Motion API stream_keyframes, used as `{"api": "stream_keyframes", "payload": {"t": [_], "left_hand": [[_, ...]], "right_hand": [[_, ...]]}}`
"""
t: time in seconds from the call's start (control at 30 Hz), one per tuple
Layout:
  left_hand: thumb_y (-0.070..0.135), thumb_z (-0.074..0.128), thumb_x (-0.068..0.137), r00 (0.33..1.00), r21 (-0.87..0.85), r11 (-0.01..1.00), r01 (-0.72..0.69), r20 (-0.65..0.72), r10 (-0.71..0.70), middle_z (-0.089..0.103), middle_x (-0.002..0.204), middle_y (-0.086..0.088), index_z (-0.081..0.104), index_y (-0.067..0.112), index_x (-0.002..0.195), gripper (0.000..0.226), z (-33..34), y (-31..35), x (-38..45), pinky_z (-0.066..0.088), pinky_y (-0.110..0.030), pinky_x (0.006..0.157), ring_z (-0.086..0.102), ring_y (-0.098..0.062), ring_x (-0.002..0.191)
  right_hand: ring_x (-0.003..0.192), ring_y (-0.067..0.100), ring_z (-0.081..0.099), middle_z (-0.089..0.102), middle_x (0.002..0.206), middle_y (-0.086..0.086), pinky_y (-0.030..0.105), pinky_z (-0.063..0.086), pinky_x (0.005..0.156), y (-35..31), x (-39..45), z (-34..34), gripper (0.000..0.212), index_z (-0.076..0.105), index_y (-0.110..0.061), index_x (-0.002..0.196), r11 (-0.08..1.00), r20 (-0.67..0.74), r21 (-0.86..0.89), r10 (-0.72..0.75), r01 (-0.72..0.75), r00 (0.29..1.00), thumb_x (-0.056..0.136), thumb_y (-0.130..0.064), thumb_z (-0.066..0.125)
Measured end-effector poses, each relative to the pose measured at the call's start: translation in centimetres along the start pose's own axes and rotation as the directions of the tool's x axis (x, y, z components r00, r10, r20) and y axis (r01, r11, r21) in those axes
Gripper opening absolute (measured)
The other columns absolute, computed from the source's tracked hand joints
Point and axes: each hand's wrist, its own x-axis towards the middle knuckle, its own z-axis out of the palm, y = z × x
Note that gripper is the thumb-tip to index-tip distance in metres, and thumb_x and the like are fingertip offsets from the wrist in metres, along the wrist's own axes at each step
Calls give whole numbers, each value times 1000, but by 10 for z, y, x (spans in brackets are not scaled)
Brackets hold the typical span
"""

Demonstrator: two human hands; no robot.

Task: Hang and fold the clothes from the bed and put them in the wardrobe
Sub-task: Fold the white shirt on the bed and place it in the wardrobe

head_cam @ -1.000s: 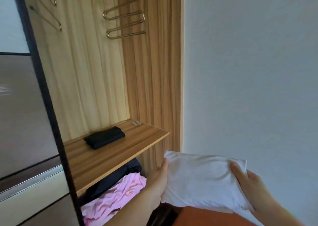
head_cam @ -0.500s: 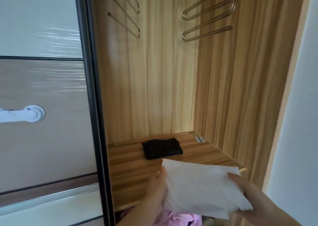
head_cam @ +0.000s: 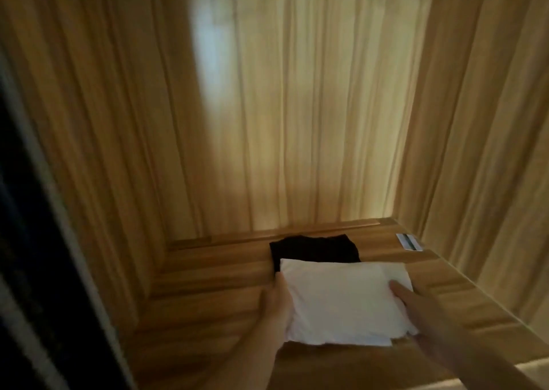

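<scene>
A folded white cloth garment (head_cam: 341,300), a flat rectangular bundle, sits low over the wooden wardrobe shelf (head_cam: 208,285), its far edge overlapping the near edge of a folded black garment (head_cam: 315,248) that lies further back on the same shelf; whether the white bundle already rests on the wood cannot be told. The left hand (head_cam: 274,306) grips its left edge, fingers tucked beneath and out of sight, and the right hand (head_cam: 421,312) holds its right side, thumb laid on top and fingers curled under the near right corner. The shelf is warm striped wood, dim at the left, and meets a paler wood-grain back panel (head_cam: 297,107) with matching side walls. A small white label (head_cam: 409,242) lies at the far right corner. A dark door frame (head_cam: 26,241) runs down the left side
</scene>
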Motion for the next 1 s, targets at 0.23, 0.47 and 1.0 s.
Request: {"api": "stream_keyframes", "payload": {"t": [0.23, 0.47, 1.0], "left_hand": [[49, 35, 100, 985, 55, 995, -87, -146, 94, 62, 117, -13, 62, 12, 119, 50, 47, 55, 117, 45, -34, 82, 59, -34, 105], [31, 36, 102, 980, 133, 988, -83, -167, 105, 52, 93, -5, 51, 12, 98, 25, 78, 19, 175, 39, -31, 69, 48, -20, 81], [35, 38, 101, 963, 468, 870, -153, -129, 239, 54, 66, 0, 59, 15, 70, 43, 60, 12, 174, 36, -29, 62, 50, -20, 60]], "right_hand": [[127, 35, 46, 47, 143, 14, 53, 36, 108, -23, 158, 52, 58, 39, -13, 146, 985, -10, -92, -147, 145, 989, 98, -45, 44], [125, 36, 47, 48, 141, 18, 41, 39, 98, 16, 235, 85, 52, 41, -10, 144, 970, 76, -229, -70, 86, 995, 101, -40, 41], [114, 36, 53, 57, 126, 24, 40, 39, 99, 23, 236, 86, 47, 57, 3, 124, 899, 51, -429, -76, 91, 996, 105, -31, 29]]}}
